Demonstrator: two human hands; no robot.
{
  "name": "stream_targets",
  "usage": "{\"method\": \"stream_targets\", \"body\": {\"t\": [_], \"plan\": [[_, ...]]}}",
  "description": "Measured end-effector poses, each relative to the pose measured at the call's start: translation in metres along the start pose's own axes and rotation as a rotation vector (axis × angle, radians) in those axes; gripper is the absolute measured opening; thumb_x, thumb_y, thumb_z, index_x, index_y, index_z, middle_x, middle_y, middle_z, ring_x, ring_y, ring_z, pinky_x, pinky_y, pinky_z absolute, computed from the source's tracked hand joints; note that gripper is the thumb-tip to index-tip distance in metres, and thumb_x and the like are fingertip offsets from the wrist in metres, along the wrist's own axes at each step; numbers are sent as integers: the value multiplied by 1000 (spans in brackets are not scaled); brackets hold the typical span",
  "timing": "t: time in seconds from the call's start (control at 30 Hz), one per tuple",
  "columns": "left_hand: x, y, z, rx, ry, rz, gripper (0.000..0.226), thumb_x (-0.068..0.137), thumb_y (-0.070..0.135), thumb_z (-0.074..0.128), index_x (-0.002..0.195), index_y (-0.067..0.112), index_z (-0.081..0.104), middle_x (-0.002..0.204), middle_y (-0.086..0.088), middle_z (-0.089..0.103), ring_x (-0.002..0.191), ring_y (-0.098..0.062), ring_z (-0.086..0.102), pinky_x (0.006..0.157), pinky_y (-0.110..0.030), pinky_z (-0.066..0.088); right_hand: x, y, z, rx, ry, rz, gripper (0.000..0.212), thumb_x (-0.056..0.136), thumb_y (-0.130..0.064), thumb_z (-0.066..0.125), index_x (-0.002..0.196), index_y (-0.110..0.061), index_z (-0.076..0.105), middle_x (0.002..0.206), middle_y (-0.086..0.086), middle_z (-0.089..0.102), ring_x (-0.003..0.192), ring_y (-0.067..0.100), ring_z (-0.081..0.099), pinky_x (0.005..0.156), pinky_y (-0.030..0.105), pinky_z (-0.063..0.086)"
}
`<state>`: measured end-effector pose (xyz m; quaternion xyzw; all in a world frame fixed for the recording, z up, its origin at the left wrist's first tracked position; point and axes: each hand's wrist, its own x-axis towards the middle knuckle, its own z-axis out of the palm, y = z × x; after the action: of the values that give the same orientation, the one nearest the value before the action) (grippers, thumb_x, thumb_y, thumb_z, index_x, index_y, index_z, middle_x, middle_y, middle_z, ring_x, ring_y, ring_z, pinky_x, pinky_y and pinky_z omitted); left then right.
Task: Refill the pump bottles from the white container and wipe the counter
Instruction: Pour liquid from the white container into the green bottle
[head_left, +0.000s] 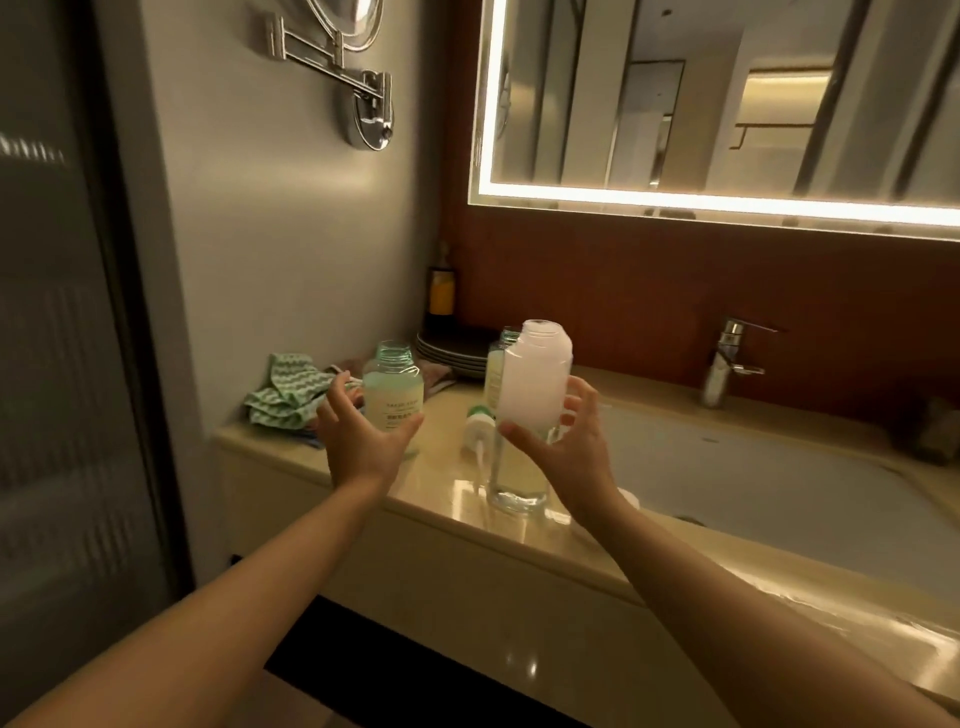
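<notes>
White container (535, 379) in the right hand (571, 447), green-tinted pump bottle (392, 395) at the left hand (353, 441).
Right thumb and fingers curl loosely round the container's base, above a clear bottle (517, 483); left fingers spread open about the uncapped bottle on the beige counter (441, 499).

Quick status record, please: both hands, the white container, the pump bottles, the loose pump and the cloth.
left hand: spread open beside the front pump bottle; contact unclear
right hand: cupped round the white container, thumb at its lower edge
white container: upright, mouth uncapped
front pump bottle: on the counter, pump off, pale liquid inside
second pump bottle: behind the white container, mostly hidden
loose pump: lying on the counter between the bottles
cloth: green, bunched at the counter's left end
</notes>
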<state>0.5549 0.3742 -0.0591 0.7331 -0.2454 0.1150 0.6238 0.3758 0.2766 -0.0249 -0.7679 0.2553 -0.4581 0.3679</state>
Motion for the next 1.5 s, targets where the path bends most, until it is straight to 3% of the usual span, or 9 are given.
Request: {"method": "stream_targets", "body": {"t": [0.13, 0.27, 0.5, 0.63, 0.8, 0.87, 1.0, 1.17, 1.5], "plan": [[25, -3, 14, -9, -64, -19, 109, 60, 32, 85, 142, 20, 15, 143, -16, 26, 127, -30, 36, 102, -46, 38, 13, 2, 11, 156, -36, 86, 81, 64, -32, 80, 123, -25, 25, 119, 3, 46, 103, 18, 55, 80, 30, 54], [34, -9, 23, -27, -113, -44, 106, 62, 22, 84, 142, 19, 15, 139, -14, 38, 125, -29, 41, 102, -43, 38, 21, 1, 17, 157, -45, 134, 74, 68, -23, 80, 124, -18, 32, 119, 7, 49, 103, 20, 55, 84, 39, 55], [32, -2, 18, 17, -53, 21, 83, 61, 22, 84, 128, 17, 35, 123, -9, 53, 108, -28, 53, 85, -38, 45, 21, -4, 16, 200, -6, 120, 70, 67, -19, 80, 121, -21, 36, 116, 5, 50, 103, 21, 54, 80, 32, 54], [35, 23, 5, 26, -54, 125, 84, 62, 25, 83, 129, 18, 34, 123, -10, 53, 106, -28, 54, 76, -32, 42, 29, -19, 7, 177, 9, 78, 67, 69, -23, 79, 119, -22, 34, 115, 4, 49, 104, 20, 53, 81, 36, 55], [20, 74, 4, -65, -134, 263, 94, 65, 28, 82, 138, 25, 23, 128, -7, 51, 103, -24, 56, 77, -32, 46, 42, -37, -23, 114, 99, -6, 68, 68, -29, 79, 118, -21, 35, 113, 3, 50, 103, 20, 53, 80, 41, 56], [6, 93, 13, -120, -185, 288, 94, 66, 28, 80, 138, 29, 21, 128, -6, 51, 102, -24, 57, 80, -37, 50, 42, -40, -44, 92, 141, -21, 69, 68, -29, 79, 121, -17, 36, 113, 3, 50, 102, 20, 53, 77, 36, 56], [-35, 126, 47, -211, -289, 302, 87, 67, 30, 79, 135, 26, 26, 122, -4, 55, 99, -21, 57, 80, -34, 49, 32, -34, -96, -32, 196, -65, 68, 68, -26, 80, 120, -12, 38, 108, 1, 48, 96, 17, 50, 62, 14, 45], [-100, 159, 103, -246, -449, 336, 85, 68, 34, 78, 135, 24, 26, 122, -5, 54, 96, -17, 55, 75, -29, 47, 7, -14, -168, -262, 278, -58, 75, 67, -31, 80, 124, -12, 36, 108, -1, 47, 96, 18, 50, 73, 27, 50], [-232, 179, 176, -253, -669, 287, 84, 67, 37, 78, 133, 25, 29, 120, -7, 54, 97, -21, 55, 74, -28, 44, -49, 26, -290, -845, 332, 40, 77, 67, -33, 79, 127, -17, 35, 118, 6, 48, 101, 21, 47, 73, 36, 51]]}}
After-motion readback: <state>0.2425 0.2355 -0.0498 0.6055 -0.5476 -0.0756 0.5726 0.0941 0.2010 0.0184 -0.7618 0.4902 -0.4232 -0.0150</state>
